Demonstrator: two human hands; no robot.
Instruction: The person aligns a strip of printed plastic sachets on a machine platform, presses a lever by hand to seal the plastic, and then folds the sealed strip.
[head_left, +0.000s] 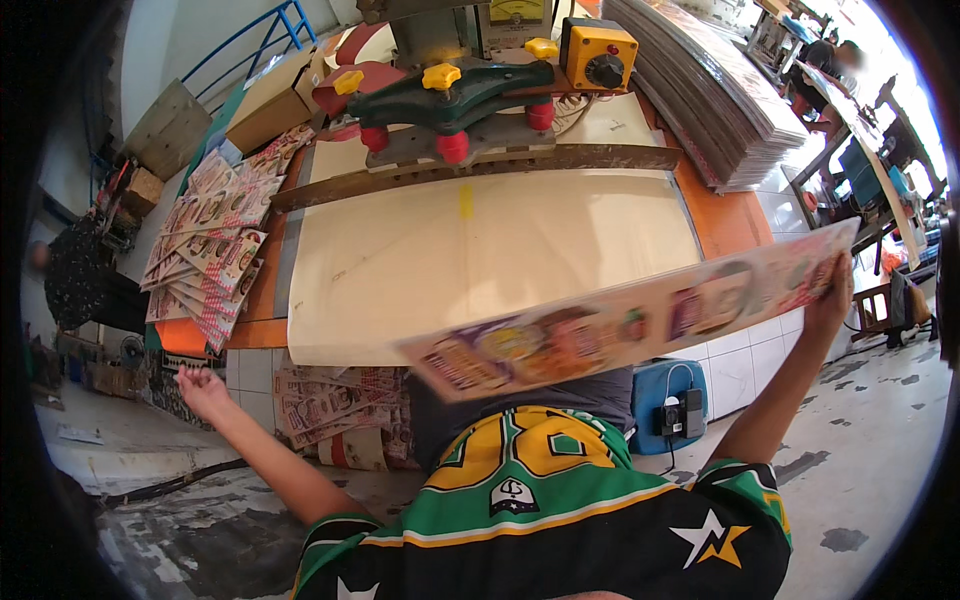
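My right hand [829,298] is closed on the right end of a long printed strip [600,325] with food pictures on it. The strip slants over my lap and the machine's near edge, its left end lower and a little blurred. Off to the left, my left hand [204,391] is beside the table corner, fingers loosely curled and apart, with nothing seen in it. Before me lies a cream-coloured work sheet [480,255] with a yellow mark, under a long metal bar [590,158]. Above the bar sits a dark green clamp head [455,98] with yellow knobs and red feet.
Printed strips [215,240] lie heaped on the orange table at left, near a cardboard box [275,100]. A tall stack of sheets [705,95] stands at right. An orange control box [598,55] is by the clamp head. More printed pieces [340,403] lie below the table. Other people are farther off.
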